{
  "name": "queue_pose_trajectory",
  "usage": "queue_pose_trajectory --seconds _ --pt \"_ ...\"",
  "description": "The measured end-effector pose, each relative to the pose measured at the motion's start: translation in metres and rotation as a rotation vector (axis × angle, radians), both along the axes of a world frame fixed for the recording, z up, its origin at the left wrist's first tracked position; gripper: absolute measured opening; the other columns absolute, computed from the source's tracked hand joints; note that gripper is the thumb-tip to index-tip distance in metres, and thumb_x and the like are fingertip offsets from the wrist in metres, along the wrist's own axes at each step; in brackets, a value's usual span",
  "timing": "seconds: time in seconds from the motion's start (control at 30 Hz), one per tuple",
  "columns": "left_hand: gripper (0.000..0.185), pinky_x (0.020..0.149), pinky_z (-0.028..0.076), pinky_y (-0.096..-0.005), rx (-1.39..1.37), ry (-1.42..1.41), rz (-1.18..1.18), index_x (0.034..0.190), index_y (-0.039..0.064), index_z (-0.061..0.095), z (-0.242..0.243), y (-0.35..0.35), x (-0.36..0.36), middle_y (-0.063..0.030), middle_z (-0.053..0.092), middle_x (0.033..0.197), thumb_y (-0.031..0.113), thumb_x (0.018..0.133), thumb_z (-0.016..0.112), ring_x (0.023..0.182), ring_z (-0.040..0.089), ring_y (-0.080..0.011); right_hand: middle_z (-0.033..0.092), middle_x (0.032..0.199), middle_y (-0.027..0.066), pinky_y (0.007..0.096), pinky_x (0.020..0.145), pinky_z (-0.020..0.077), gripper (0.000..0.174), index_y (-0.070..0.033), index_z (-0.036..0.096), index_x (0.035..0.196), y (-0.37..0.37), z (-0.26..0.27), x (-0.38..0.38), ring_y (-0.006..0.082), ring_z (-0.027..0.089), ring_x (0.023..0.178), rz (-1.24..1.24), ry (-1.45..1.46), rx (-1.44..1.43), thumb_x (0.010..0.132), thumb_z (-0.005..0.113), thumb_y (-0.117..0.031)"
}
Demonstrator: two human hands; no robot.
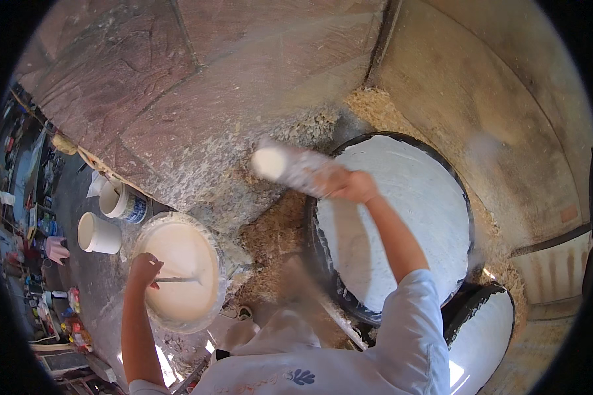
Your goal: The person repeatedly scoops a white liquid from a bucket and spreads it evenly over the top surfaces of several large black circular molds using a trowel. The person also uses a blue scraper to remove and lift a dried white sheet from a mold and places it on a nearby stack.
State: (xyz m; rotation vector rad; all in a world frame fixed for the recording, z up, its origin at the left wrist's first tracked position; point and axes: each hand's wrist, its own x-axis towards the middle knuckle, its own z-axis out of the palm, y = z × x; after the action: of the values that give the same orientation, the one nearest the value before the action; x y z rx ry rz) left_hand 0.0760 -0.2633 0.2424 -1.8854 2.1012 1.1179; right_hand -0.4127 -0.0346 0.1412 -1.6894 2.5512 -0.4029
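Note:
My left hand [147, 269] grips the handle of a thin stirring tool [180, 280], perhaps a ladle. Its far end reaches into cream-coloured batter [183, 247] in a wide round basin [222, 271] with a crusted rim. My right hand [356, 186] is closed around a pale, crusted tool [299, 168] with a rounded whitish end; motion blur hides its exact kind. That hand is over the left part of a large round black griddle [467, 197]. A white batter-like layer [410, 212] covers most of the griddle, and a shadow falls across it.
A second griddle [489, 326] with a white surface stands at lower right. Beyond the basin are a white bucket [99, 234] and a blue-patterned bucket [136, 210]. A stained wall [257, 64] rises behind. A pink stool [57, 249] and clutter line the left.

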Motion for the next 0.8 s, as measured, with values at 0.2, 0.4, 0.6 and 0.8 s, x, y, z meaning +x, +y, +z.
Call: queue_pose_trajectory --seconds 0.2,0.4,0.6,0.8 --pt "0.018 0.032 0.048 -0.0326 -0.171 0.021 -0.116 0.080 -0.004 0.055 -0.015 -0.032 0.014 -0.0115 0.053 0.062 0.012 0.072 0.060 0.048 0.057 -0.0248 0.055 0.053 0.0107 0.0397 0.046 0.0442 0.034 -0.007 0.062 0.082 0.001 -0.039 0.218 0.0268 0.055 0.048 0.306 -0.191 0.074 0.069 0.056 -0.038" --pt "0.017 0.034 0.048 -0.0341 -0.117 -0.042 -0.230 0.081 0.000 0.055 -0.015 -0.058 0.021 -0.0094 0.054 0.067 0.015 0.073 0.058 0.056 0.056 -0.0214 0.055 0.076 0.0123 0.0344 0.054 0.0459 0.054 -0.005 0.033 0.122 0.047 -0.112 0.396 0.0207 0.057 0.064 -0.159 -0.136 -0.016 0.071 0.047 -0.010" --pt "0.018 0.029 0.042 -0.0307 -0.020 0.002 -0.426 0.084 0.000 0.056 -0.012 -0.051 0.057 -0.0090 0.058 0.065 0.016 0.074 0.057 0.037 0.050 -0.0177 0.052 0.083 0.0095 0.0329 0.061 0.0473 0.037 -0.003 0.038 0.114 0.116 -0.175 0.463 0.0211 0.057 0.072 -0.458 -0.233 0.493 0.079 0.042 -0.015" --pt "0.025 0.029 0.039 -0.0274 0.178 0.151 -0.433 0.088 -0.003 0.054 -0.044 -0.040 0.134 -0.0105 0.058 0.064 0.017 0.074 0.058 0.034 0.049 -0.0161 0.052 0.090 0.0144 0.0373 0.066 0.0470 0.037 -0.001 0.039 0.110 0.163 -0.161 0.503 0.0276 0.057 0.075 -0.694 -0.099 0.482 0.077 0.046 -0.016"
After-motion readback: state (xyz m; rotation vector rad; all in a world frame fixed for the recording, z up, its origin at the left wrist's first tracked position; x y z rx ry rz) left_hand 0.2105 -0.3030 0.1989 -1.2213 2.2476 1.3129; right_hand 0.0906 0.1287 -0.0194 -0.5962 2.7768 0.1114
